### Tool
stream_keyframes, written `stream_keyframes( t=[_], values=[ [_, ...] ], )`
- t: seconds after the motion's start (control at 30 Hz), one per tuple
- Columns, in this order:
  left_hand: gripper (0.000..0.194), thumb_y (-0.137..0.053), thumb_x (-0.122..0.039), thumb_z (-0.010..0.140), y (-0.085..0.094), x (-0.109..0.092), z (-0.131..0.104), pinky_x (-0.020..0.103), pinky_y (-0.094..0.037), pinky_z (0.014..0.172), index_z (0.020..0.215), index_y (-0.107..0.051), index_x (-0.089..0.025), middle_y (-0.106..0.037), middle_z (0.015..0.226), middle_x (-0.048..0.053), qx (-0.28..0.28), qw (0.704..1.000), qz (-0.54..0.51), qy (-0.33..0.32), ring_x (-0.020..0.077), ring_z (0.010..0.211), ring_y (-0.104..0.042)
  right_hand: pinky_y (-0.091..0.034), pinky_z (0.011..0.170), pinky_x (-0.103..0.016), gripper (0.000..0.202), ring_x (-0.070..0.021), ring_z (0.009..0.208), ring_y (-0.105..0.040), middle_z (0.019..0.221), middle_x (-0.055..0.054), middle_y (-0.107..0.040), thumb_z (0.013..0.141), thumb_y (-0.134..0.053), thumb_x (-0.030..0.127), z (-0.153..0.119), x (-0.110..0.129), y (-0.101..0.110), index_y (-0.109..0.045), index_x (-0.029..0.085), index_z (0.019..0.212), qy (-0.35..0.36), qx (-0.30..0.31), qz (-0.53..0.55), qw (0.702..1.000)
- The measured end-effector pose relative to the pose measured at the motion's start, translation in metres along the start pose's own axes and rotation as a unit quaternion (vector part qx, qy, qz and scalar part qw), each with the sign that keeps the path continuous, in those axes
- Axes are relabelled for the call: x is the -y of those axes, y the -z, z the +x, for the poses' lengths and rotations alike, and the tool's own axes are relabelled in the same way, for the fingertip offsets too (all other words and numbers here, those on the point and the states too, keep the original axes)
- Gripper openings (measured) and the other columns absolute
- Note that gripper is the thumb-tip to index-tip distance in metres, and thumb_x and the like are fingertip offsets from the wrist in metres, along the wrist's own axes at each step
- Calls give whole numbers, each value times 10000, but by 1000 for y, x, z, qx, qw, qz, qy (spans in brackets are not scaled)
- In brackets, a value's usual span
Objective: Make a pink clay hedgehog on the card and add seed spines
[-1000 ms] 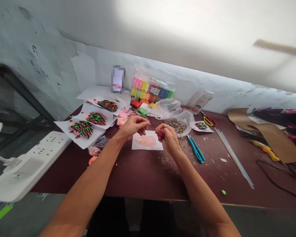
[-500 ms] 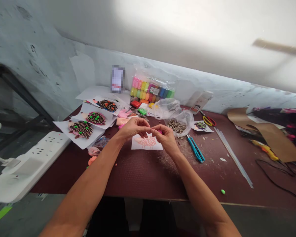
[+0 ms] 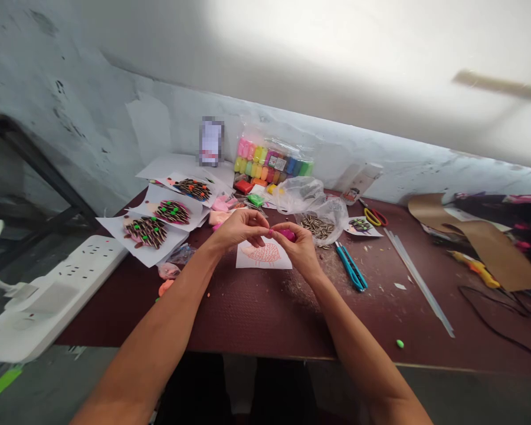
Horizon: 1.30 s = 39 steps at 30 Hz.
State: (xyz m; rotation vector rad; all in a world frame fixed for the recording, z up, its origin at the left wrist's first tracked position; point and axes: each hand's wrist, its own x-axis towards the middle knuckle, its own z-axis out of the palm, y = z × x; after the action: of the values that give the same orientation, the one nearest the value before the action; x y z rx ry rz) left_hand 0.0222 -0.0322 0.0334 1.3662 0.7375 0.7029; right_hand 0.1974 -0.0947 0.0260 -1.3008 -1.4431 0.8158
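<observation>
Magenta clay (image 3: 287, 235) shows in the closed fingers of my right hand (image 3: 301, 251). The fingertips of my left hand (image 3: 239, 229) are pinched against those of the right, with a small magenta bit between them. Under both hands lies a white card (image 3: 265, 256) with an orange hedgehog drawing, its top edge partly hidden by the fingers. Right of the hands, striped seeds (image 3: 317, 226) fill an open clear plastic bag. A teal cutter (image 3: 351, 267) rests beside that bag.
At the left lie paper sheets with seed-covered hedgehogs (image 3: 145, 232) and a white power strip (image 3: 48, 295). Clay packs (image 3: 272, 162) lean on the wall. Scissors (image 3: 375, 216), clear sticks (image 3: 420, 283) and a yellow glue gun (image 3: 475, 268) are at the right.
More of the magenta clay shows in my right hand, and a small magenta bit is now visible between the fingertips. Both hands have stayed nearly in place.
</observation>
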Motion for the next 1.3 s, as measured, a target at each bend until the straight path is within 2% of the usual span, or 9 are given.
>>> stream_keyframes(
  t=[0.13, 0.23, 0.33, 0.4, 0.5, 0.7, 0.97, 1.3],
  values=[
    [199, -689, -304, 827, 10, 0, 0, 189, -499, 467, 881, -725, -115, -739, 816, 66, 21, 996, 91, 16, 90, 507, -638, -378, 575, -246, 265, -119, 613, -482, 685, 6, -607, 805, -727, 456, -1, -7, -2, -722, 199, 741, 48, -17, -75, 996],
    [200, -629, -177, 799, 19, 6, 5, 180, -474, 470, 960, -734, -124, -733, 824, 48, -47, 983, 176, -2, 82, 514, -614, -416, 660, -259, 158, -136, 685, -548, 758, -15, -639, 850, -703, 335, -4, -11, -5, -742, 201, 777, 80, -8, -155, 985],
    [241, -555, -88, 745, 24, 17, 11, 192, -506, 563, 891, -743, -126, -728, 760, 38, -87, 957, 278, -16, 122, 639, -655, -412, 679, -258, 109, -139, 710, -569, 792, -22, -641, 873, -687, 265, -6, -15, -10, -756, 198, 822, 84, 21, -215, 973],
    [269, -532, -82, 735, 23, 22, 13, 206, -513, 609, 875, -754, -141, -737, 748, 37, -95, 932, 350, -19, 146, 707, -670, -403, 675, -251, 103, -139, 721, -570, 806, -21, -631, 888, -675, 241, -7, -17, -13, -760, 198, 849, 79, 40, -242, 966],
    [325, -515, -70, 726, 22, 26, 14, 239, -526, 681, 913, -768, -149, -759, 783, 49, -98, 909, 405, -10, 170, 754, -685, -396, 682, -247, 116, -138, 740, -569, 835, -23, -618, 910, -653, 217, -7, -19, -18, -759, 190, 871, 65, 63, -277, 957],
    [287, -602, -85, 701, 23, 28, 14, 270, -522, 746, 919, -773, -160, -771, 841, 61, -86, 895, 437, 7, 206, 821, -694, -371, 687, -255, 133, -149, 763, -555, 838, -27, -610, 922, -640, 228, -5, -20, -26, -752, 193, 860, 53, 74, -350, 932],
    [235, -617, -77, 713, 20, 27, 14, 262, -506, 735, 880, -764, -152, -767, 850, 53, -89, 904, 419, -8, 187, 815, -683, -359, 688, -260, 151, -154, 777, -557, 855, -36, -624, 932, -622, 225, -5, -17, -29, -743, 179, 855, 28, 85, -389, 917],
    [274, -620, -109, 719, 17, 20, 11, 251, -495, 702, 946, -768, -149, -780, 882, 62, -33, 907, 420, 2, 186, 811, -692, -352, 684, -261, 148, -161, 799, -559, 860, -37, -622, 934, -632, 261, -4, -20, -32, -727, 189, 847, 37, 84, -410, 907]
  ],
)
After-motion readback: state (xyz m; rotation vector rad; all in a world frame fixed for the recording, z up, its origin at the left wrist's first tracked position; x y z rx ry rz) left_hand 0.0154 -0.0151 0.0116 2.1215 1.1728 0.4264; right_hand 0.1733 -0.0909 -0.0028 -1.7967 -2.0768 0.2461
